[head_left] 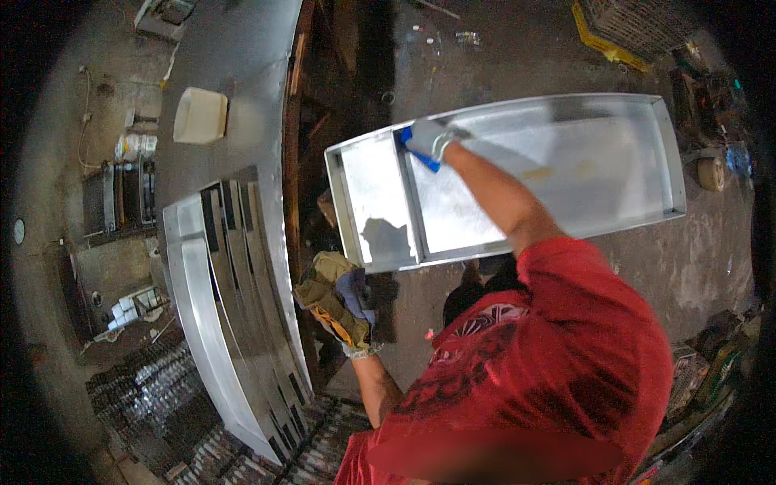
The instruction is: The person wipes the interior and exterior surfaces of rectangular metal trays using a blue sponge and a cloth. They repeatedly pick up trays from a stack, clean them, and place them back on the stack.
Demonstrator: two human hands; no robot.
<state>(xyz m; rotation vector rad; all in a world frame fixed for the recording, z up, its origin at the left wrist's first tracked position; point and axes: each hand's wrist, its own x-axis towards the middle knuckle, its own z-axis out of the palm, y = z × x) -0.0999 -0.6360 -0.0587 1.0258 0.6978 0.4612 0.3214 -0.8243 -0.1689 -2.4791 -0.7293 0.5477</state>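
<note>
My right hand (430, 137), in a grey glove with a pale cuff, reaches into a long, shallow metal box (550, 153). It is closed on a blue piece (427, 162), perhaps a cloth or pad, pressed near the far end of the box's inner divider (411, 202). The hand is slightly blurred. My left hand (358, 327), also gloved, is closed around a bunched tan and orange rag (327, 291) beside the box's near left corner. A grey-blue patch shows at the bundle's right side; whether it is cloth or glove is unclear.
Along my left runs a metal-topped table (246, 89) bearing a pale plastic container (200, 115) and a stack of long, slotted metal panels (234, 283). A yellow-edged crate (630, 32) stands far right. A tape roll (711, 174) lies beyond the box's right end.
</note>
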